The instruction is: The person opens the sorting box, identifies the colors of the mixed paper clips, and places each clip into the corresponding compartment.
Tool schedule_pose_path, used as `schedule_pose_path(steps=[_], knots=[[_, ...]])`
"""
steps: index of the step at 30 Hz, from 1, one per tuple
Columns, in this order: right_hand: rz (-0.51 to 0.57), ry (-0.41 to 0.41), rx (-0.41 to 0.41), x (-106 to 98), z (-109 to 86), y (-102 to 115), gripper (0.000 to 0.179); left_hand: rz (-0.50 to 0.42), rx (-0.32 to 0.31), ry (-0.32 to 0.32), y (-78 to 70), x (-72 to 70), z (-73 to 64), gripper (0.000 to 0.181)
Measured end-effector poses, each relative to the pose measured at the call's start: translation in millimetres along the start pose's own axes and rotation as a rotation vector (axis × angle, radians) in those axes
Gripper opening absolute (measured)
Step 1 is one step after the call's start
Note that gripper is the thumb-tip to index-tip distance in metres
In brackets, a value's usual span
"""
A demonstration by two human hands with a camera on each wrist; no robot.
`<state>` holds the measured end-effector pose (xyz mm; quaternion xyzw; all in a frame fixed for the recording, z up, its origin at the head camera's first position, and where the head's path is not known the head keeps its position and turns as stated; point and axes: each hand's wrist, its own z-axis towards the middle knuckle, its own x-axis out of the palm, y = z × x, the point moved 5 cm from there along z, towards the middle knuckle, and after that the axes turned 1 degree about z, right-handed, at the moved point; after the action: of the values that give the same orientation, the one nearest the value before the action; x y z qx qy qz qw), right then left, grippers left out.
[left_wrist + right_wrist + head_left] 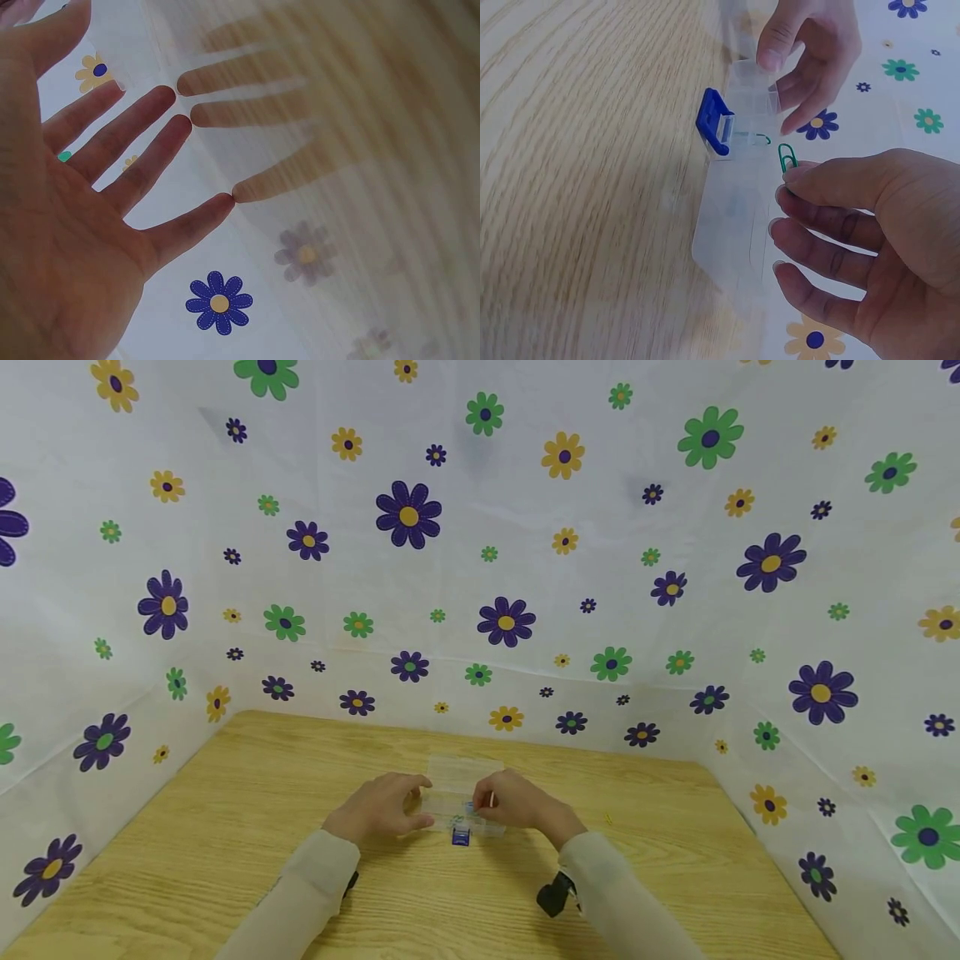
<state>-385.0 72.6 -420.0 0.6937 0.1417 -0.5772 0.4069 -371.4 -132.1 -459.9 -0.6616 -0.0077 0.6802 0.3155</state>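
Note:
A clear plastic box with compartments lies on the table, its transparent lid raised at the back. The blue latch hangs at its front. My right hand is over the right half of the box; in the right wrist view its thumb and forefinger pinch a green paper clip. Another green clip shows inside the box near the latch. My left hand is at the box's left end, thumb near the front corner. In the left wrist view its fingers are straight and spread, fingertips at the tabletop.
A small yellow clip-like piece lies on the wooden table to the right. A white flower-print sheet walls in the back and both sides. A black wrist device hangs below the right sleeve.

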Motion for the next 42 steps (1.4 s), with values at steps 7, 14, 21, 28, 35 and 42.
schedule_pose_path(steps=[7, 14, 21, 28, 35, 42], knots=[[-0.019, 0.018, 0.012, 4.4, 4.5, 1.4, 0.006, 0.007, 0.027, -0.011, -0.8, -0.9, 0.0, 0.059], [-0.010, 0.029, 0.025, 4.3, 5.5, 6.8, 0.005, -0.004, 0.026, -0.012, -1.0, -1.2, -1.1, 0.059], [-0.037, 0.021, 0.006, 5.9, 8.6, 8.9, 0.007, -0.003, 0.023, -0.005, -0.7, -0.4, -0.4, 0.058], [-0.041, 0.013, 0.012, 4.4, 5.9, 7.4, 0.006, 0.003, 0.022, 0.001, -2.3, -1.5, 0.8, 0.059], [-0.049, 0.013, 0.017, 4.1, 5.7, 6.0, 0.006, 0.003, 0.022, 0.006, -2.3, -2.0, 0.5, 0.059], [-0.062, 0.014, -0.004, 4.9, 8.9, 9.3, 0.006, 0.001, 0.031, 0.000, -0.9, -1.2, 0.1, 0.060]])
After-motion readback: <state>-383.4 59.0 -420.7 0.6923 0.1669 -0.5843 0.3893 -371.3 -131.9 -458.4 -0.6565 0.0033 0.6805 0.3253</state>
